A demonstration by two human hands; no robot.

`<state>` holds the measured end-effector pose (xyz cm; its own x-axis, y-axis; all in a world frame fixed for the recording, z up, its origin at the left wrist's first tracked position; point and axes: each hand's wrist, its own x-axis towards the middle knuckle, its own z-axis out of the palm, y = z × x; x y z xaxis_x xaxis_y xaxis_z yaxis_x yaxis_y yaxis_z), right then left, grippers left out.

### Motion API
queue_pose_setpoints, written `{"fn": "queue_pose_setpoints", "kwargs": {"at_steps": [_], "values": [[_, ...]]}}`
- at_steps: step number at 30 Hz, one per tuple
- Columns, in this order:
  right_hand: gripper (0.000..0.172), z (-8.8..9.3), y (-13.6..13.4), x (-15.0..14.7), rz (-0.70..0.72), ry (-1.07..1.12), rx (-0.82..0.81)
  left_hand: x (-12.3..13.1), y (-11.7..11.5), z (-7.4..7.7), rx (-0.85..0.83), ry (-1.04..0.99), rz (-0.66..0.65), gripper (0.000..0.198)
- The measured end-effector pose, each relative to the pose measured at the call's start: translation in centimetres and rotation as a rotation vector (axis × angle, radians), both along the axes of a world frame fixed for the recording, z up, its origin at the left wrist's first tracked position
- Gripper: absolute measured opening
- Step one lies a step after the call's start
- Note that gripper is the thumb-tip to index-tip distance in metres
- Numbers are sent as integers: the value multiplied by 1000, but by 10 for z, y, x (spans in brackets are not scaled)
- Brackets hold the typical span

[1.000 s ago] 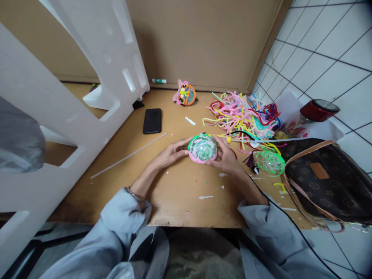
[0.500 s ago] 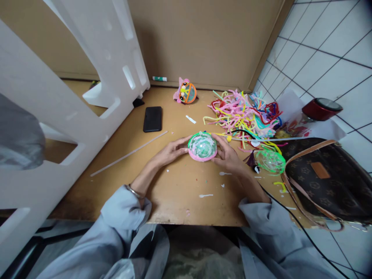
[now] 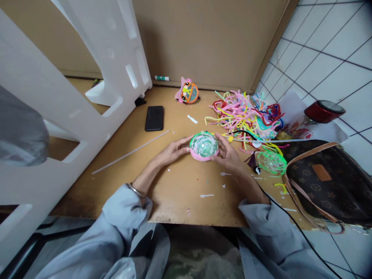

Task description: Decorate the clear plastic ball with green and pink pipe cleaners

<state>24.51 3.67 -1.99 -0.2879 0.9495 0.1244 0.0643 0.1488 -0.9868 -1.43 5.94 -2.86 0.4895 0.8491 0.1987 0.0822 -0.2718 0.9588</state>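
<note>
Between my hands is a clear dome-shaped plastic shell (image 3: 204, 146), smeared white and green inside, with green fuzzy trim along its far rim and pink along its near rim. My left hand (image 3: 174, 150) grips its left edge, thumb at the near side and fingers at the far side. From the right, the fingers of my right hand (image 3: 226, 154) press on its other edge. A similar green-rimmed clear shell (image 3: 271, 162) lies on the table to the right of my right hand. Whether the held shell touches the table, I cannot tell.
A heap of coloured pipe cleaners (image 3: 244, 114) lies behind my right hand. Further right are a brown handbag (image 3: 343, 178) and a red-lidded bottle (image 3: 324, 112). A black phone (image 3: 154, 118), a decorated ball figure (image 3: 188, 92), a glue stick (image 3: 130, 152) and a white plastic frame (image 3: 116, 77) stand left and back.
The whole view has shifted slightly. My hands keep the same hold on the shell, which tips a little so more of its pink near rim shows.
</note>
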Motion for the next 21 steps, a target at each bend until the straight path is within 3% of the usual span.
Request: {"fn": "queue_pose_setpoints", "kwargs": {"at_steps": [6, 21], "values": [[110, 4, 0, 1, 47, -1, -31, -1, 4, -6, 34, 80, 2, 71], [113, -1, 1, -2, 4, -123, 115, 4, -1, -3, -71, -75, -53, 65]]}}
